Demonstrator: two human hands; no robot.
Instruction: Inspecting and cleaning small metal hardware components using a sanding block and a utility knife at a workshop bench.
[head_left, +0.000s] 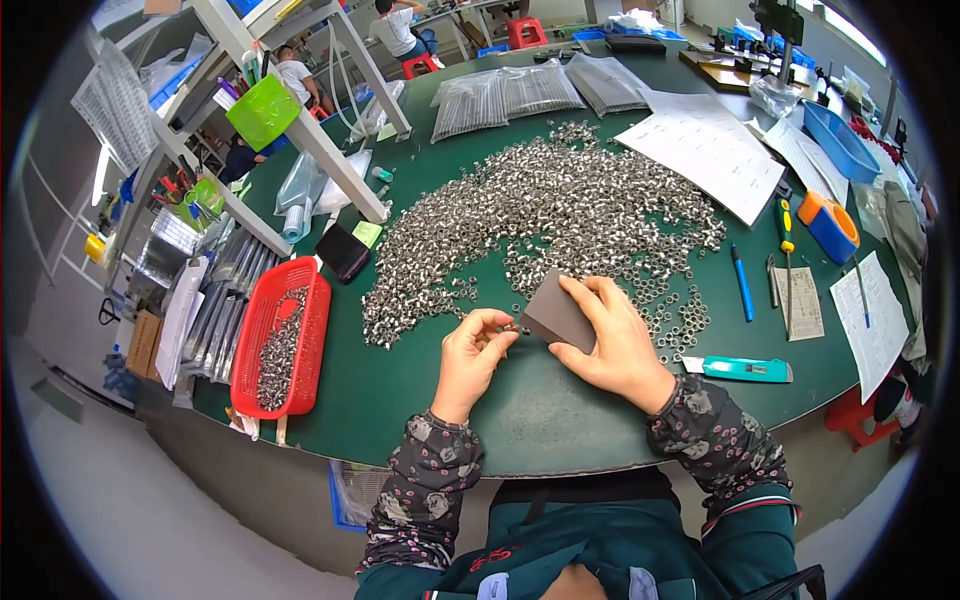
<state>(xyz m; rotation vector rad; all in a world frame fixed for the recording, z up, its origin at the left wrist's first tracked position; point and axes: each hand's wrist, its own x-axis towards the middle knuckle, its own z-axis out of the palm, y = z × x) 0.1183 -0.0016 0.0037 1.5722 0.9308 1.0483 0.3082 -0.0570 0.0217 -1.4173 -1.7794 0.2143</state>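
My right hand (pixel 617 342) is wrapped round a dark grey-brown rectangular block (pixel 560 312), which looks like a sanding block. Close to the block's left corner, my left hand (pixel 472 358) pinches a small metal ring (pixel 513 327) between thumb and fingertips; the fingers hide part of it. Whether ring and block touch, I cannot tell. Beyond both hands spreads a big heap of small shiny metal rings (pixel 480 215) on the green table (pixel 540 430). Several loose rings (pixel 683 318) lie flat beside my right hand.
A red basket (pixel 322 330) with metal rings stands at left. To the right lie a teal utility knife (pixel 745 369), a blue pen (pixel 741 282), a screwdriver (pixel 786 228) and a tape roll (pixel 830 228). Bagged parts (pixel 540 92) and paper sheets (pixel 705 160) lie at the back.
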